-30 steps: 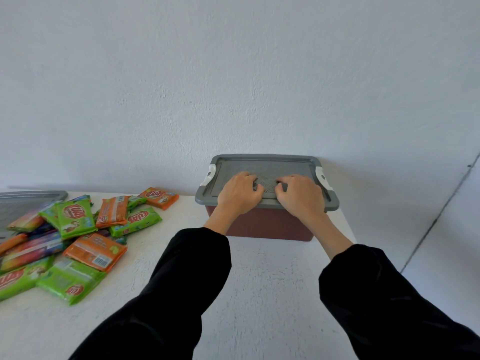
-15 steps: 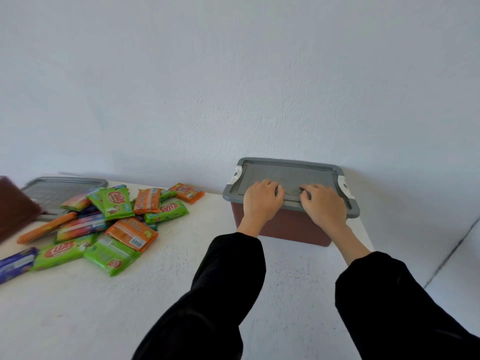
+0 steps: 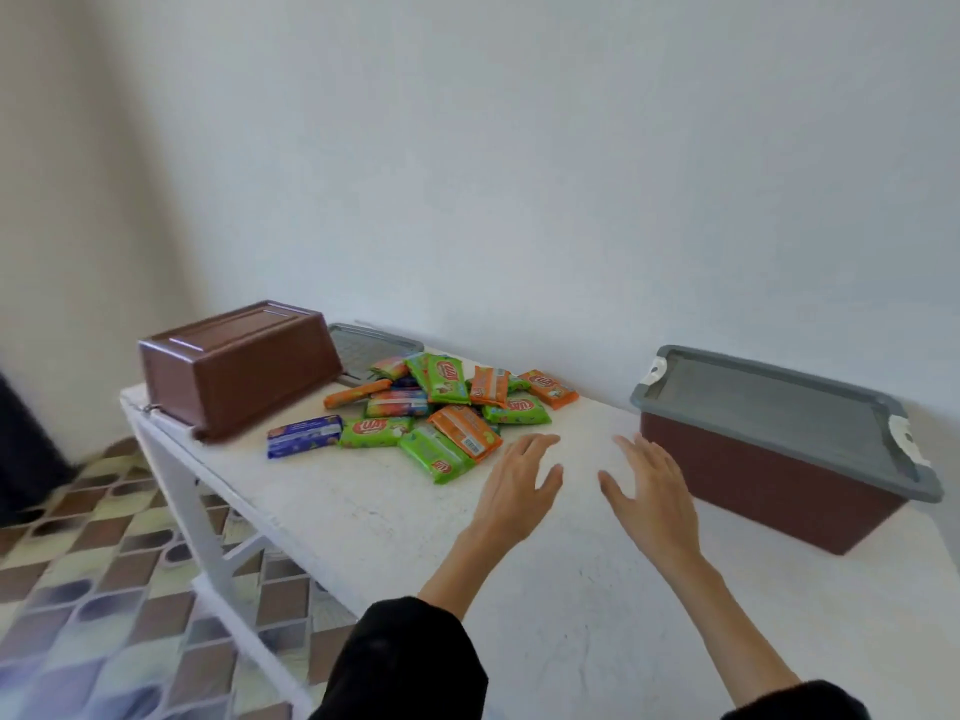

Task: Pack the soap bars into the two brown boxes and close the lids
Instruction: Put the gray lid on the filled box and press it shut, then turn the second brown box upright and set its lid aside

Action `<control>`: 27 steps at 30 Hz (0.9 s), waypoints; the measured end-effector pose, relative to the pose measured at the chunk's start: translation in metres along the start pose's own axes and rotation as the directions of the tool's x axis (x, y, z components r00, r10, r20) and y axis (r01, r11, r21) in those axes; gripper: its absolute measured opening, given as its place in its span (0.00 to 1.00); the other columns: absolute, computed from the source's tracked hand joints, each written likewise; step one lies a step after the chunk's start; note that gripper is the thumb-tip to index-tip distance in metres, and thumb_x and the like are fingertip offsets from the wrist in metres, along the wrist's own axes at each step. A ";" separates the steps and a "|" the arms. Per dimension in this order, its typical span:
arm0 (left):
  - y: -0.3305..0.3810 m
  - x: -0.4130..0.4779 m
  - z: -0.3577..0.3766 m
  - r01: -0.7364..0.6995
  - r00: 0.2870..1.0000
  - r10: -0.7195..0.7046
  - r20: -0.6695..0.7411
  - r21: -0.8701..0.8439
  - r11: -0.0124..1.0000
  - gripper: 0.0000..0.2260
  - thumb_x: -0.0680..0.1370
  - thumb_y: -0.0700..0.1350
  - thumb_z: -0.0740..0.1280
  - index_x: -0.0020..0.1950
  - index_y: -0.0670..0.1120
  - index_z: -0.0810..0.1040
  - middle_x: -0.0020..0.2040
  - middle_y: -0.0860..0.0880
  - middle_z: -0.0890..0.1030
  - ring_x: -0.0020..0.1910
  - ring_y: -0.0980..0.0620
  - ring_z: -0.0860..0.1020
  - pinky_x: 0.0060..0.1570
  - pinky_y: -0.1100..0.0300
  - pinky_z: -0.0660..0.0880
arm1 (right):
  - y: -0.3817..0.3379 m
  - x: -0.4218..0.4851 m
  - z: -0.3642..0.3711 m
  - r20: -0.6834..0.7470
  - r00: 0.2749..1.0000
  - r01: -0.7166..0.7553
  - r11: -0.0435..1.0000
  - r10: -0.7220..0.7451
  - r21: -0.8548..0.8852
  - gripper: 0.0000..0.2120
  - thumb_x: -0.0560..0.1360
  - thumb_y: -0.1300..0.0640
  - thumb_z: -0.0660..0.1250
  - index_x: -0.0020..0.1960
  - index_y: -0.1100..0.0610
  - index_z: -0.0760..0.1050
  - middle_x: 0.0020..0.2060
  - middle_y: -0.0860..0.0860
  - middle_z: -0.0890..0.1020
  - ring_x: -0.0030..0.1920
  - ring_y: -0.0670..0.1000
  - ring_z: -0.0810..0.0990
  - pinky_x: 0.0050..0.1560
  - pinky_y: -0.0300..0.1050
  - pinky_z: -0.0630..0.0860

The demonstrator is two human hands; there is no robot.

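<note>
The soap bars (image 3: 441,407) lie in a loose heap at the centre of the frame on the white table (image 3: 571,589). They are in green and orange wrappers, and several overlap. A blue bar (image 3: 305,435) lies at the heap's left edge, just beside a green one. No bar is in a hand.

Left of the heap an overturned box (image 3: 234,366), brown, rests bottom up near the table's left corner. Behind it, toward the wall, a loose lid (image 3: 371,350), grey, lies flat, and the far bars reach its near edge.

At the right of the frame stands the closed box (image 3: 769,485), brown and upright, with its fitted lid (image 3: 779,407) on and a white latch (image 3: 655,370) at each end.

Between heap and closed box, lower centre, both hands are palm down over bare table. The left hand (image 3: 519,485) has straight, spread fingers, with the tips near the nearest green bar but apart from it. The right hand (image 3: 652,491) is likewise spread, holds nothing, and is apart from the closed box. Whether either hand touches the table I cannot tell.

A black sleeve (image 3: 405,667) fills the bottom edge. Patterned floor tiles (image 3: 104,589) show at lower left.
</note>
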State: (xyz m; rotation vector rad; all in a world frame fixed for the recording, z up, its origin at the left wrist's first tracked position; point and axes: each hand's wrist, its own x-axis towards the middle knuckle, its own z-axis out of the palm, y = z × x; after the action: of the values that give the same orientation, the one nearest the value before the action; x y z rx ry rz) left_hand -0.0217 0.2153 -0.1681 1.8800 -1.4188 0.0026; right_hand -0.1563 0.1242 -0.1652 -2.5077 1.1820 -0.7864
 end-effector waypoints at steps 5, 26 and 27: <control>-0.080 -0.024 -0.080 0.137 0.987 -0.129 -0.093 0.085 0.987 0.16 0.79 0.44 0.61 0.66 0.46 0.71 0.64 0.47 0.73 0.63 0.49 0.71 0.61 0.58 0.68 | -0.098 0.016 0.049 0.145 0.976 0.153 0.984 -0.165 0.090 0.24 0.77 0.48 0.62 0.71 0.53 0.65 0.70 0.51 0.68 0.72 0.51 0.63 0.70 0.44 0.62; -0.337 0.017 -0.329 0.436 0.865 -0.362 -0.349 0.163 0.885 0.15 0.78 0.45 0.62 0.64 0.45 0.74 0.62 0.46 0.75 0.63 0.48 0.72 0.64 0.58 0.64 | -0.386 0.177 0.217 0.251 0.849 0.399 0.875 -0.465 0.274 0.23 0.77 0.48 0.60 0.71 0.51 0.66 0.71 0.52 0.67 0.73 0.51 0.62 0.70 0.46 0.61; -0.348 0.025 -0.334 0.453 0.856 -0.376 -0.355 0.164 0.876 0.14 0.78 0.44 0.63 0.63 0.45 0.75 0.62 0.45 0.75 0.62 0.47 0.73 0.65 0.57 0.64 | -0.392 0.189 0.226 0.248 0.849 0.397 0.873 -0.467 0.284 0.23 0.77 0.48 0.60 0.71 0.51 0.66 0.71 0.52 0.67 0.73 0.51 0.62 0.70 0.47 0.61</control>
State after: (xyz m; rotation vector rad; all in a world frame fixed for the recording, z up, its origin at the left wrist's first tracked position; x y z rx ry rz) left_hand 0.4160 0.4142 -0.1175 2.2422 -0.8010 0.2627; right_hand 0.3194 0.2278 -0.1084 -2.6075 0.3944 -0.5472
